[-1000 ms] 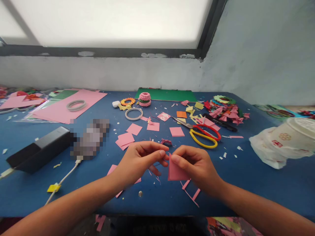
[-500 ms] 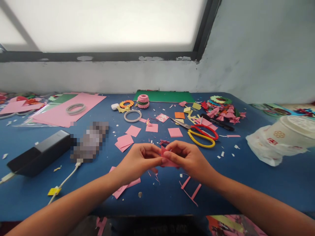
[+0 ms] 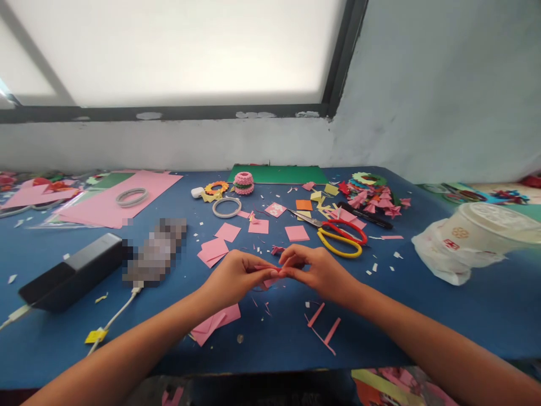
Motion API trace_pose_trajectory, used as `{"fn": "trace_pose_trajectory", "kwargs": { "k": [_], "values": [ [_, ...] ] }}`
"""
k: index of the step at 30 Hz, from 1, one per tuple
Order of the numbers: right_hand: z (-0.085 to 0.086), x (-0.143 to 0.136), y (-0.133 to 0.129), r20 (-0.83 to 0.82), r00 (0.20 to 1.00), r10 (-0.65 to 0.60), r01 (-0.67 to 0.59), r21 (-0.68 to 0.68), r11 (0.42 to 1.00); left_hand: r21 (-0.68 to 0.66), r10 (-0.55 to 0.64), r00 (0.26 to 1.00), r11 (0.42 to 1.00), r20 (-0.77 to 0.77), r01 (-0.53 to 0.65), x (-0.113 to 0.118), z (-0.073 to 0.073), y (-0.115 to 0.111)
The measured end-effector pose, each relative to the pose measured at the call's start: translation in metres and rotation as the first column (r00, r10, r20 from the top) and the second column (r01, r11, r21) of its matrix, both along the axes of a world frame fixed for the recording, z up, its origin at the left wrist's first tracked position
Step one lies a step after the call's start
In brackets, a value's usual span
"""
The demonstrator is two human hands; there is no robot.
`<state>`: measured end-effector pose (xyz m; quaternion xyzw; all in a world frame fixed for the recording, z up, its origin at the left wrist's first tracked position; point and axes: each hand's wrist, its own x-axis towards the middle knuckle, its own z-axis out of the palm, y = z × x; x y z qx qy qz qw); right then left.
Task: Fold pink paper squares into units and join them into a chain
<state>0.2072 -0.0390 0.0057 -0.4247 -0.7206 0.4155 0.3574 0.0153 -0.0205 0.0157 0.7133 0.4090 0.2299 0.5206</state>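
Between my two hands is a small folded piece of pink paper (image 3: pixel 274 269), mostly hidden by the fingers. My left hand (image 3: pixel 243 272) pinches it from the left, thumb below and fingers above. At its right end my right hand (image 3: pixel 315 270) grips with thumb and fingertips. Just beyond the hands lie several pink paper squares (image 3: pixel 297 233) and a small crumpled pink piece (image 3: pixel 276 250). Scissors (image 3: pixel 341 239) with red and yellow handles rest open-bladed past my right hand. More pink sheets (image 3: pixel 217 322) lie below my left wrist.
A black box-shaped device (image 3: pixel 71 270) and a blurred-out object (image 3: pixel 157 254) with a cable stand at left. Tape rolls (image 3: pixel 227 207), a green sheet (image 3: pixel 279 174) and a pile of folded paper pieces (image 3: pixel 378 194) lie farther back. A white lidded cup (image 3: pixel 482 237) in plastic leans at right.
The pink paper stood up as a visible flap between my fingers; now it is flattened and mostly covered. My right hand has shifted slightly left, and the view has tilted up a little.
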Motion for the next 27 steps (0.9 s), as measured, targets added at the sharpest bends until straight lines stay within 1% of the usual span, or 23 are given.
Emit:
{"fn": "trace_pose_trajectory", "kwargs": {
  "k": [2,5,8,12,14,17,21,22,24,26,27],
  "values": [
    [0.002,0.002,0.002,0.002,1.0,-0.026,0.026,0.044,0.999,-0.025,0.015,1.0,1.0,-0.004,-0.015,0.0,0.001,0.001],
    [0.006,0.007,0.006,0.002,1.0,-0.015,0.015,0.054,0.998,-0.031,0.024,1.0,0.999,-0.016,-0.025,0.0,0.002,0.003],
    [0.008,0.01,0.008,0.075,0.997,0.022,-0.024,0.036,0.999,0.017,0.014,1.0,1.0,-0.027,-0.013,0.0,0.002,0.006],
    [0.006,0.01,0.009,0.16,0.986,0.054,-0.055,0.002,0.998,0.096,0.004,0.998,0.995,-0.061,0.001,-0.002,0.001,0.008],
    [0.004,0.009,0.009,0.164,0.985,0.052,-0.053,0.004,0.999,0.158,-0.003,0.996,0.987,-0.092,0.017,-0.003,0.001,0.007],
    [0.001,0.008,0.012,0.161,0.986,0.047,-0.051,0.023,0.998,0.24,0.02,0.991,0.971,-0.134,0.012,-0.003,0.002,0.007],
    [-0.001,0.006,0.012,0.097,0.993,0.061,-0.062,0.003,0.998,0.262,0.037,0.989,0.965,-0.141,0.002,-0.002,0.003,0.005],
    [-0.001,0.005,0.011,0.078,0.994,0.074,-0.074,0.003,0.997,0.248,0.02,0.99,0.969,-0.141,0.016,-0.002,0.003,0.004],
    [0.002,0.004,0.008,0.071,0.988,0.137,-0.139,0.03,0.99,0.199,-0.06,0.987,0.976,-0.15,0.089,-0.001,0.005,0.0],
    [0.008,0.007,0.009,0.139,0.971,0.194,-0.207,0.086,0.975,0.145,-0.149,0.975,0.974,-0.165,0.173,-0.001,0.006,-0.003],
    [0.012,0.012,0.011,0.215,0.961,0.176,-0.205,0.117,0.972,0.113,-0.172,0.972,0.975,-0.161,0.191,-0.001,0.007,-0.003]
  ]
}}
